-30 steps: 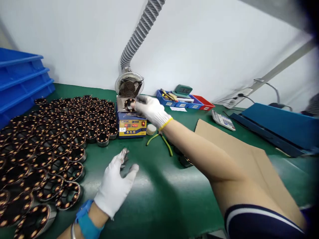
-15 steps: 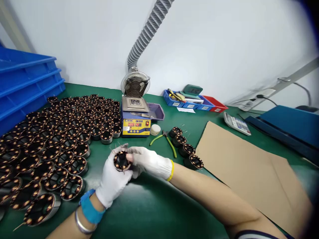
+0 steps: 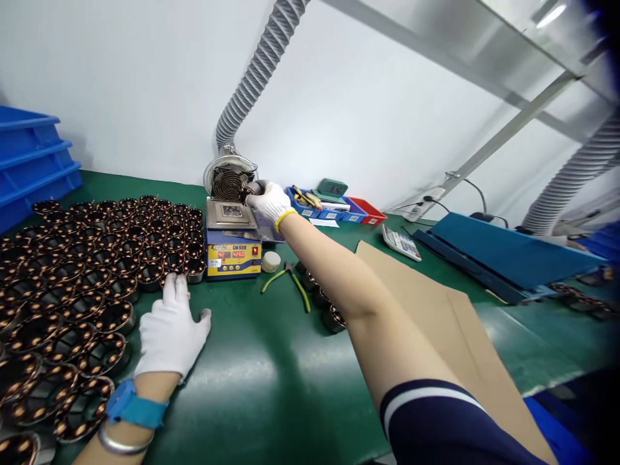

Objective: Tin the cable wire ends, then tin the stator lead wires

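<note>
My right hand (image 3: 268,201), in a white glove, reaches far across the bench and grips a copper-wound motor stator (image 3: 248,190) above the square pot on top of the blue and yellow solder station (image 3: 231,253). My left hand (image 3: 169,330), also gloved, lies flat and open on the green mat (image 3: 271,387), its fingertips close to the nearest stators of a large batch (image 3: 87,271) laid out on the left. Nothing is in it.
A fume fan (image 3: 227,179) on a grey hose stands behind the station. Green-handled cutters (image 3: 290,281), a white round tin (image 3: 270,261) and a few stators (image 3: 333,316) lie right of it. Cardboard sheet (image 3: 436,310), calculator (image 3: 400,242), small parts bins (image 3: 334,205), blue crates (image 3: 29,161).
Half a second ago both hands held a stator together near me. My right hand has carried it out to the solder station; my left hand let go and settled flat on the mat.
</note>
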The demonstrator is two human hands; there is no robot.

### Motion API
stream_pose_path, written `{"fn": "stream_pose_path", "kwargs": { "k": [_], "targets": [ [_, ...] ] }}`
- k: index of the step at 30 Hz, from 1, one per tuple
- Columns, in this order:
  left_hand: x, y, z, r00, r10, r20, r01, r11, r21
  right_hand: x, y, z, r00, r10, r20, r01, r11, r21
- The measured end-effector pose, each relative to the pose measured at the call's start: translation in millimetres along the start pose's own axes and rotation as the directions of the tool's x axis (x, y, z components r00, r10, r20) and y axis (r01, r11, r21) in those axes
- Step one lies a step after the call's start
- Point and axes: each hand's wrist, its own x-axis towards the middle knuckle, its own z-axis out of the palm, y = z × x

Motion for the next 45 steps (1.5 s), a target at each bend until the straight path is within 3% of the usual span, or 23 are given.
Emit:
{"fn": "stream_pose_path", "kwargs": {
  "k": [6, 10, 13, 17, 19, 21, 24, 32, 37, 41, 45],
  "targets": [
    [-1, 0, -7.8, 1.0, -0.014, -0.007, 0.014, 0.997, -0.073, 13, 10, 28, 1.0, -0.005, -0.008, 0.004, 0.999, -0.049],
    [-9, 1, -9.7, 0.996, 0.088, 0.024, -0.082, 0.982, -0.168, 11, 16, 37, 1.0, 0.006, -0.002, -0.006, 0.997, -0.076],
    [-16, 4, -8.3, 0.987, 0.156, -0.036, -0.16, 0.964, -0.214, 10, 17, 38, 1.0, 0.006, 0.005, -0.006, 0.996, -0.09],
    [-20, 8, -8.8, 0.985, 0.111, -0.133, -0.139, 0.965, -0.222, 8, 15, 37, 1.0, 0.021, 0.006, -0.02, 0.996, -0.091],
    [-18, 8, -8.8, 0.993, 0.089, -0.072, -0.103, 0.971, -0.215, 7, 15, 37, 1.0, 0.019, 0.005, -0.018, 0.995, -0.1],
    [-16, 7, -7.5, 0.993, 0.082, 0.083, -0.062, 0.972, -0.228, 7, 16, 38, 1.0, 0.01, 0.005, -0.009, 0.993, -0.115],
    [-13, 4, -4.5, 0.96, 0.09, 0.264, -0.013, 0.96, -0.28, 8, 17, 40, 1.0, 0.006, 0.009, -0.005, 0.992, -0.126],
    [-16, 2, -2.9, 0.941, 0.141, 0.307, -0.016, 0.926, -0.377, 7, 17, 42, 1.0, 0.01, 0.006, -0.01, 0.994, -0.11],
    [-15, 2, -13.2, 0.901, 0.166, 0.401, -0.015, 0.935, -0.354, 8, 17, 41, 1.0, 0.022, 0.011, -0.02, 0.993, -0.118],
    [-15, 3, -13.4, 0.934, 0.151, 0.322, -0.061, 0.96, -0.273, 12, 18, 39, 1.0, 0.022, -0.017, -0.024, 0.995, -0.101],
    [-19, 3, -4.5, 0.975, 0.141, 0.173, -0.102, 0.971, -0.216, 14, 17, 37, 0.999, 0.0, -0.038, -0.003, 0.996, -0.086]
  ]
}}
